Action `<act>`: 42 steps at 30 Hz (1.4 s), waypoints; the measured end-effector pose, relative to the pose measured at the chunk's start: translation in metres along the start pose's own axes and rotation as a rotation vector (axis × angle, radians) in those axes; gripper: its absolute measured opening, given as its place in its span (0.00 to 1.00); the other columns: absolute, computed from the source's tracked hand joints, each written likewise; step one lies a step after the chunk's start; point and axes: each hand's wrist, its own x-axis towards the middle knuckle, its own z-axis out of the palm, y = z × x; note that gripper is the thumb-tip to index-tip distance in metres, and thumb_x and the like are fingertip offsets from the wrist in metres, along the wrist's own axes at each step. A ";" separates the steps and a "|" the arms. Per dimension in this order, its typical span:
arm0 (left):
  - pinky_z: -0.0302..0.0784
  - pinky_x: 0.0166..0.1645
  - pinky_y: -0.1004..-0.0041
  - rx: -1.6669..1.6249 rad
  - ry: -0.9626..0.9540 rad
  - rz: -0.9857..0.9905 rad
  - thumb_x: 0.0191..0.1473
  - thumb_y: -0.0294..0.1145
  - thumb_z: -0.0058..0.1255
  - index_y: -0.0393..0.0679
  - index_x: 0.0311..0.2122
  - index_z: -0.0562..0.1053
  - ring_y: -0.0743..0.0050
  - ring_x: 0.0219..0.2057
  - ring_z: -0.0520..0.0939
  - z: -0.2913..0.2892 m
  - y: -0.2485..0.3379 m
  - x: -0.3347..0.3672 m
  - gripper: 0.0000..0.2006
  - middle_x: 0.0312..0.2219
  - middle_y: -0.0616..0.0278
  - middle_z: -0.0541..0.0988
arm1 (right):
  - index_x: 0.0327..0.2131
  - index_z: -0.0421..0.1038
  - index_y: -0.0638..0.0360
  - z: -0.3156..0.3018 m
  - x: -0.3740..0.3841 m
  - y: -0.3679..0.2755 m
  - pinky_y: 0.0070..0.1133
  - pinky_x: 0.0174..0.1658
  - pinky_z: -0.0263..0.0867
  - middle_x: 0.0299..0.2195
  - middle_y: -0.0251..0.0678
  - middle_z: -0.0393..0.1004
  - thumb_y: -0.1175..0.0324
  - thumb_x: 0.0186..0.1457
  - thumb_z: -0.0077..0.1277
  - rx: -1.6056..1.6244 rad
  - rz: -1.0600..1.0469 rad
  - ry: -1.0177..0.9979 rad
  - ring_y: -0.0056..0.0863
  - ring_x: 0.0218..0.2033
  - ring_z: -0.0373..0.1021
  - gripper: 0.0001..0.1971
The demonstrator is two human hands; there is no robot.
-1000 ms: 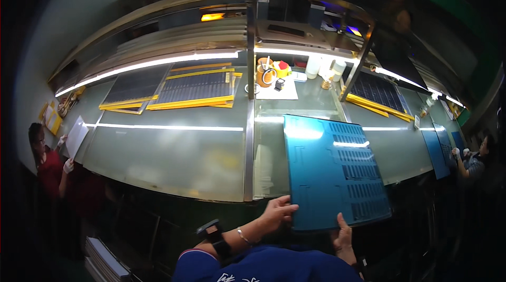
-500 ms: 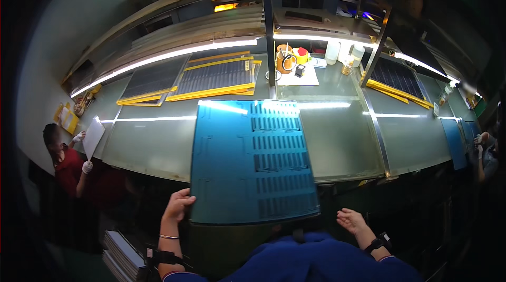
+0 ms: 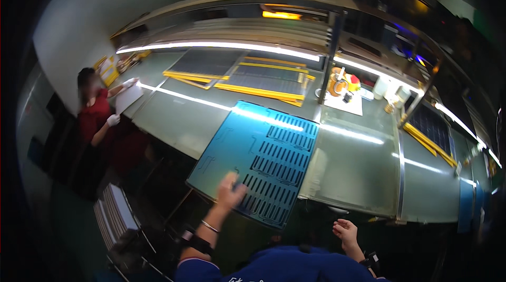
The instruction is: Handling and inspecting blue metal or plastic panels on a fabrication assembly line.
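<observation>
A flat blue sheet [image 3: 226, 140] with rows of dark slot-like shapes lies tilted across the front edge of the bench, its near part sticking out past the edge. Over its near left part is my left hand [image 3: 230, 192], smeared by motion. Its fingers point away from me onto the sheet; their grip cannot be made out. My right hand [image 3: 346, 233] hangs in front of the bench, fingers loosely bent and apart, with nothing visible in it.
Yellow-edged dark panels [image 3: 263, 79] lie at the back, with more yellow-edged panels [image 3: 429, 124] at right. Bottles and a cup [image 3: 337, 86] stand near a rack post [image 3: 333, 50]. At left, a gloved person [image 3: 95, 103] holds a white sheet [image 3: 128, 97]. Stacked boards [image 3: 113, 211] stand lower left.
The view has swung round to the right. My left hand has left the sheet's left edge and moved over its surface. The sheet now lies lower and turned on the bench edge.
</observation>
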 end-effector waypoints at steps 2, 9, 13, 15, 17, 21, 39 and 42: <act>0.50 0.58 0.46 0.250 -0.228 0.128 0.33 0.53 0.62 0.40 0.53 0.63 0.43 0.57 0.58 0.042 0.017 -0.055 0.42 0.53 0.42 0.61 | 0.39 0.68 0.64 0.005 0.015 -0.005 0.19 0.35 0.70 0.33 0.37 0.74 0.79 0.49 0.51 -0.077 -0.109 -0.035 0.22 0.32 0.71 0.11; 0.45 0.58 0.39 0.782 -0.476 0.423 0.31 0.43 0.61 0.54 0.61 0.52 0.50 0.62 0.49 0.102 0.064 -0.123 0.48 0.61 0.56 0.50 | 0.38 0.69 0.69 -0.013 0.087 -0.023 0.21 0.43 0.67 0.33 0.39 0.74 0.83 0.49 0.46 -0.535 -0.673 0.075 0.28 0.36 0.71 0.11; 0.56 0.53 0.37 0.685 -0.331 0.524 0.45 0.34 0.48 0.54 0.54 0.64 0.51 0.59 0.57 0.119 0.048 -0.121 0.27 0.58 0.59 0.58 | 0.42 0.67 0.67 -0.047 0.140 -0.009 0.20 0.46 0.65 0.38 0.39 0.72 0.82 0.51 0.44 -0.370 -0.709 -0.026 0.26 0.40 0.70 0.13; 0.58 0.52 0.37 0.750 -0.378 0.525 0.47 0.34 0.46 0.54 0.54 0.64 0.51 0.58 0.59 0.107 0.053 -0.111 0.25 0.57 0.59 0.60 | 0.43 0.66 0.67 -0.047 0.131 -0.011 0.19 0.44 0.66 0.39 0.39 0.71 0.81 0.53 0.44 -0.324 -0.653 -0.053 0.25 0.39 0.69 0.12; 0.59 0.50 0.37 0.792 -0.322 0.541 0.48 0.33 0.44 0.53 0.53 0.65 0.51 0.57 0.61 0.107 0.043 -0.096 0.24 0.56 0.59 0.62 | 0.41 0.67 0.69 -0.027 0.085 -0.028 0.21 0.45 0.66 0.37 0.40 0.72 0.81 0.52 0.45 -0.262 -0.569 0.043 0.27 0.40 0.69 0.11; 0.62 0.50 0.48 0.510 -0.323 0.546 0.41 0.24 0.45 0.46 0.46 0.70 0.48 0.50 0.68 0.104 0.062 -0.054 0.22 0.47 0.55 0.70 | 0.39 0.69 0.69 -0.054 0.023 -0.020 0.20 0.43 0.68 0.35 0.42 0.75 0.80 0.52 0.46 -0.239 -0.638 0.239 0.25 0.37 0.72 0.10; 0.46 0.62 0.53 0.230 -0.640 0.772 0.50 0.26 0.49 0.36 0.56 0.58 0.44 0.59 0.56 0.343 0.254 -0.105 0.27 0.56 0.42 0.57 | 0.47 0.66 0.64 -0.426 -0.163 0.166 0.18 0.34 0.69 0.38 0.39 0.73 0.77 0.51 0.47 0.480 -0.055 1.243 0.22 0.34 0.71 0.17; 0.52 0.60 0.55 0.290 -0.549 0.551 0.54 0.29 0.45 0.34 0.56 0.59 0.43 0.57 0.61 0.378 0.265 -0.104 0.24 0.54 0.40 0.61 | 0.50 0.64 0.64 -0.519 -0.119 0.222 0.23 0.39 0.68 0.42 0.42 0.71 0.75 0.52 0.46 0.434 0.007 1.345 0.28 0.38 0.70 0.20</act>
